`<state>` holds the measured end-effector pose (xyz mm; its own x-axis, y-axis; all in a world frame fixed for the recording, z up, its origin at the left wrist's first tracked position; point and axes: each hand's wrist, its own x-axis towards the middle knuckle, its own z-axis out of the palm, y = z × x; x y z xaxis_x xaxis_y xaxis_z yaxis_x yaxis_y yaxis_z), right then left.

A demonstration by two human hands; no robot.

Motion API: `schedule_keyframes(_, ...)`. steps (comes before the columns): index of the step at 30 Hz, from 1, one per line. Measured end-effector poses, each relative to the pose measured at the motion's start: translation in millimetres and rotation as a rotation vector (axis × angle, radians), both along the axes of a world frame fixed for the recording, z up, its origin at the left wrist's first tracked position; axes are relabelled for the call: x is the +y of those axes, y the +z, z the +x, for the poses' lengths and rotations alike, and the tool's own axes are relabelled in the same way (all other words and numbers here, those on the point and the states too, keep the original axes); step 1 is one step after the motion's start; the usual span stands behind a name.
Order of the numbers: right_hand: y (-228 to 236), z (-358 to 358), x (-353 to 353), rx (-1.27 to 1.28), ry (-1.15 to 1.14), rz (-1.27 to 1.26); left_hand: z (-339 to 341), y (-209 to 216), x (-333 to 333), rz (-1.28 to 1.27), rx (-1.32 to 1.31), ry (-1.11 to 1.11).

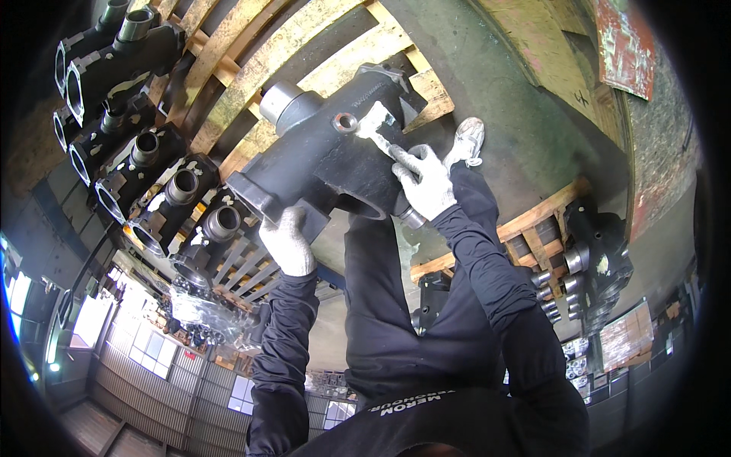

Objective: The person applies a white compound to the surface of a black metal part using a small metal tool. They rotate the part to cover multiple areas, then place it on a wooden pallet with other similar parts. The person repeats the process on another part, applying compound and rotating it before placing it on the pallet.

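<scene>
A large black metal casting (308, 156) fills the middle of the view, with a shiny round neck (283, 103), a small threaded port (345, 123) and end flanges. My left hand (286, 244), in a white knit glove, is closed on the flange corner at its near left end. In my gloved right hand (424, 181) is a narrow spatula-like tool (379, 142), its far end on the casting beside the port. Whitish paste (375, 118) lies there; I cannot tell where blade ends and paste begins. The casting's underside is hidden.
Wooden pallet slats (266, 57) lie beneath and beyond the casting. Several similar black castings (145, 183) with silver necks stand in a row at left. More castings (598, 259) sit on a pallet at right. My shoe (467, 141) is on the green floor.
</scene>
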<state>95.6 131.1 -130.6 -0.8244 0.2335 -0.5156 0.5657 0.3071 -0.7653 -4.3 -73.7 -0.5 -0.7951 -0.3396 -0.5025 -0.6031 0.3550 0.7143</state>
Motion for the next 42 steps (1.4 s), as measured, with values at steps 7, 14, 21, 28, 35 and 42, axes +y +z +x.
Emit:
schedule_keyframes(7,17.2,-7.8,-16.6,-0.066,0.06,0.038,1.0,1.2,5.0,0.01,0.004,-0.009)
schedule_keyframes(14,40.7,-11.5,-19.1,-0.004,0.172,0.031,2.0,5.6,12.9,-0.024,-0.007,-0.023)
schedule_keyframes(21,29.9,-3.8,-3.1,-0.031,0.042,-0.002,3.8,3.1,10.5,0.014,-0.002,-0.033)
schedule_keyframes(28,26.9,-5.3,-9.9,-0.028,0.14,0.049,6.0,-1.7,9.7,0.006,0.011,0.015)
schedule_keyframes(35,55.7,-5.4,3.2,-0.01,-0.033,-0.073,10.2,-3.7,-10.3,-0.358,0.181,-0.473)
schedule_keyframes(42,73.9,20.2,93.5,0.195,-0.387,0.445,9.2,-14.2,-10.2,-0.069,0.028,-0.129)
